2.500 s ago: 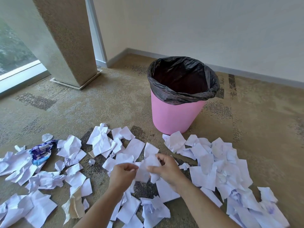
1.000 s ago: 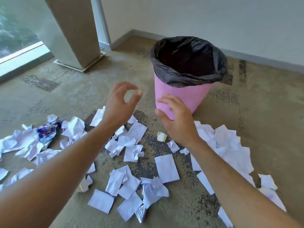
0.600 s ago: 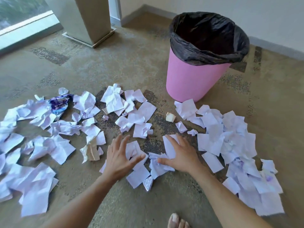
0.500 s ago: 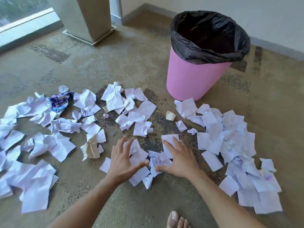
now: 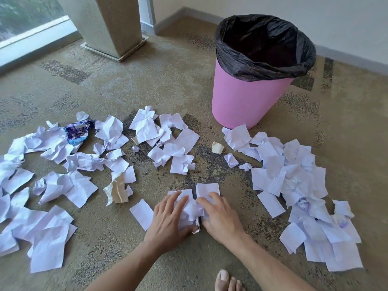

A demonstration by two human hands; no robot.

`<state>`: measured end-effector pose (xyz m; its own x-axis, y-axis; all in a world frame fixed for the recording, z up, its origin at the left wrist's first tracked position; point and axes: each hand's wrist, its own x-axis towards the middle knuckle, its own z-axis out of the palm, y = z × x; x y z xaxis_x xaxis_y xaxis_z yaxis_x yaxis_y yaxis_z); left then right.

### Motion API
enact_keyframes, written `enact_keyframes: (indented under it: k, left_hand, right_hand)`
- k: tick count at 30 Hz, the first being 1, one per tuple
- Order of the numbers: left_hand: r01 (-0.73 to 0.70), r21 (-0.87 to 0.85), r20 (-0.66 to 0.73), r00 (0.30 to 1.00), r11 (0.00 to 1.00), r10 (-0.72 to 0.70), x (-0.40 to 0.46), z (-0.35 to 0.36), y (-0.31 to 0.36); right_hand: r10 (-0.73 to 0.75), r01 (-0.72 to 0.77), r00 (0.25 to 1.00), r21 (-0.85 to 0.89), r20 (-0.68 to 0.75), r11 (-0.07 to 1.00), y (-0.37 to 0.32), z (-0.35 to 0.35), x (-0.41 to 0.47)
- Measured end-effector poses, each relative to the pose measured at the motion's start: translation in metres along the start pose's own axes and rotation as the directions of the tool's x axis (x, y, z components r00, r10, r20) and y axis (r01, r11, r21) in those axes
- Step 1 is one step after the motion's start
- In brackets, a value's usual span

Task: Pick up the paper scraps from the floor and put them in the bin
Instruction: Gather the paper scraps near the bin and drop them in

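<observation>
White paper scraps lie scattered over the carpet, with a big heap on the right and more on the left. My left hand and my right hand press together on a small crumpled bunch of scraps low in the middle, fingers curled around it, with a bit of silver foil between them. The pink bin with a black liner stands upright at the back right, open at the top.
A stone pillar base stands at the back left beside a window sill. A blue-purple wrapper lies among the left scraps. A crumpled beige piece sits left of my hands. My bare toes show at the bottom edge.
My hands went to the bin and opened, came back down spread over the scraps, and have now drawn together, gathering the scraps between them into a bunch.
</observation>
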<state>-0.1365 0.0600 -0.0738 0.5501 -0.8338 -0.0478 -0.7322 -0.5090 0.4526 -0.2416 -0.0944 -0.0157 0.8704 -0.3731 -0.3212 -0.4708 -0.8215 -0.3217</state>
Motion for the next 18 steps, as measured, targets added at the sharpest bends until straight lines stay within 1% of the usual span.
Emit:
enact_keyframes:
  k: [4,8,10,13,15,18]
  left_hand:
    - [0.025,-0.008,-0.049,0.998,1.000,-0.025,0.008,-0.002,-0.001]
    - [0.047,0.031,-0.052,0.998,0.998,-0.046,0.020,-0.003,-0.002]
    - [0.024,0.060,-0.039,0.999,0.998,-0.022,0.025,-0.004,-0.005]
    - [-0.013,0.057,-0.039,0.999,0.998,0.016,0.034,-0.010,-0.007]
    - [-0.034,0.057,-0.023,0.999,0.998,0.036,0.039,-0.016,-0.004]
    - [-0.068,0.092,0.030,0.997,0.993,0.066,0.045,-0.020,-0.001]
  right_hand:
    - [-0.022,0.023,0.999,0.019,-0.041,1.000,0.001,0.002,0.004]
    - [-0.014,0.019,0.995,0.045,-0.094,0.999,0.007,0.000,0.013]
    - [-0.005,0.012,0.992,0.054,-0.125,0.998,0.012,-0.002,0.016]
    - [0.018,-0.004,0.984,0.081,-0.180,0.997,0.017,-0.004,0.018]
    - [0.070,-0.037,0.974,0.154,-0.217,0.987,0.018,-0.006,0.019]
    - [0.217,-0.121,0.942,0.346,-0.255,0.930,0.024,-0.009,0.019]
